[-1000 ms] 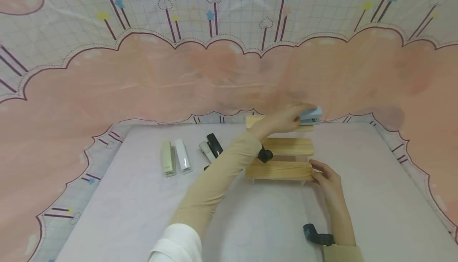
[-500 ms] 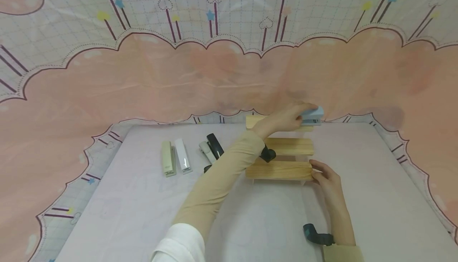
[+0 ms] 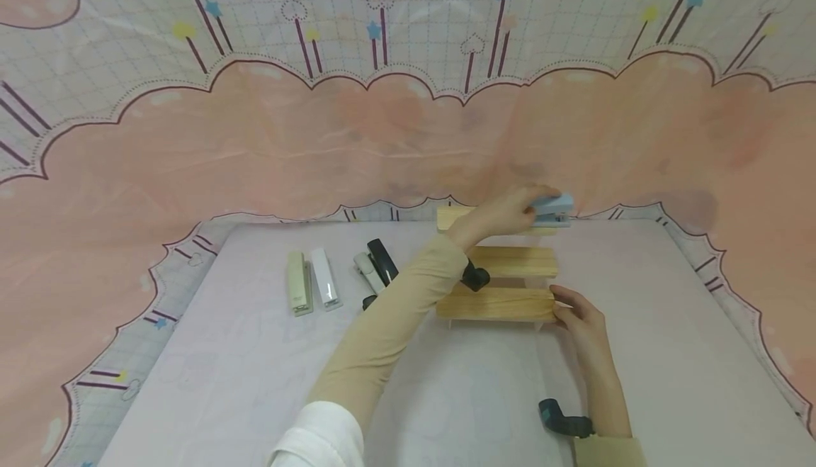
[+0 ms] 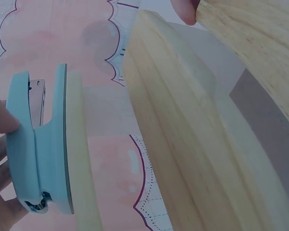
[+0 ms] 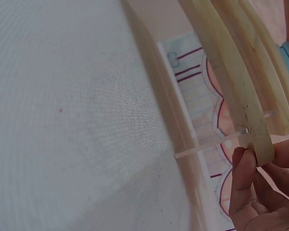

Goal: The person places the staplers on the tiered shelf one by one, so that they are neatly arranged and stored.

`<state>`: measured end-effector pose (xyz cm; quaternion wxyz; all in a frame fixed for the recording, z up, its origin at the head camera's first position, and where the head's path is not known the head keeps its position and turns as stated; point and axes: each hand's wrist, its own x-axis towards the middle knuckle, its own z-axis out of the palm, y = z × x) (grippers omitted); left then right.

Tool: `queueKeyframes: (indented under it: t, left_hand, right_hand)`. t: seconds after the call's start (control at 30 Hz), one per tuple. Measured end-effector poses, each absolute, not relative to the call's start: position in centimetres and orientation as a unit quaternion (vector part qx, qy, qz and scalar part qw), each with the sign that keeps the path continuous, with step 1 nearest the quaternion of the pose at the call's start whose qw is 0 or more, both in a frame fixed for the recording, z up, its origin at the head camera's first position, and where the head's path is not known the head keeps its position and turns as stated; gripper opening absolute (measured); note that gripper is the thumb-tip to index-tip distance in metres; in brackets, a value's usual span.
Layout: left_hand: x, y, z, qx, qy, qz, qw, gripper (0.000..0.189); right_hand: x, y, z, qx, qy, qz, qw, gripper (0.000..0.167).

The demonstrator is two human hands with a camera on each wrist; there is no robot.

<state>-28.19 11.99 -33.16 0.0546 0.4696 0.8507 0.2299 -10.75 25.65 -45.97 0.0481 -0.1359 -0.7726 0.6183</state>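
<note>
A light blue stapler [image 3: 556, 205] stands at the right end of the back, top plank [image 3: 451, 217] of a three-step wooden rack. My left hand [image 3: 503, 210] holds it from the left; in the left wrist view, fingers lie on the outer side of the stapler's [image 4: 20, 144] arm, and its base lies along the plank [image 4: 78, 144]. Lower down, my right hand [image 3: 586, 322] pinches the right end of the front plank [image 3: 497, 304]. In the right wrist view, thumb and fingers grip the plank end [image 5: 260, 144] beside a clear support rod [image 5: 212, 143]. The middle plank [image 3: 519, 261] is partly behind my left wrist.
Left of the rack, a pale green stapler [image 3: 298, 283], a white stapler [image 3: 325, 279], a grey stapler [image 3: 367, 268] and a black stapler [image 3: 382, 260] lie on the white table [image 3: 223, 353]. My left sleeve [image 3: 382, 339] covers part of this group. A patterned cloth [image 3: 319, 141] hangs behind.
The left hand and the blue stapler have shifted very slightly left since half a second ago. A gap between the stapler's arm and base shows more clearly now. The right hand keeps its grip.
</note>
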Motion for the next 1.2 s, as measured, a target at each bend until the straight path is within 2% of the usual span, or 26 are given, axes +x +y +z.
queueKeyframes:
  t: [0.27,0.63,1.0,1.2]
  left_hand:
    - [-27.7,11.3,-33.5,0.461,0.845,0.268,0.037,0.045]
    - [-27.3,9.8,-33.5,0.438,0.843,0.309,-0.031,0.042]
    - [-25.9,7.4,-33.0,0.409,0.854,0.314,-0.068,0.041]
    - [-24.8,5.7,-33.4,0.352,0.876,0.325,-0.060,0.041]
  right_hand:
    - [-10.6,25.6,-46.1,-0.131,-0.772,0.620,0.044,0.041]
    - [-10.7,25.5,-46.1,-0.129,-0.772,0.621,0.044,0.041]
    - [-10.6,25.5,-45.9,-0.131,-0.774,0.617,0.046,0.040]
    - [-10.7,25.5,-45.8,-0.133,-0.774,0.617,0.047,0.040]
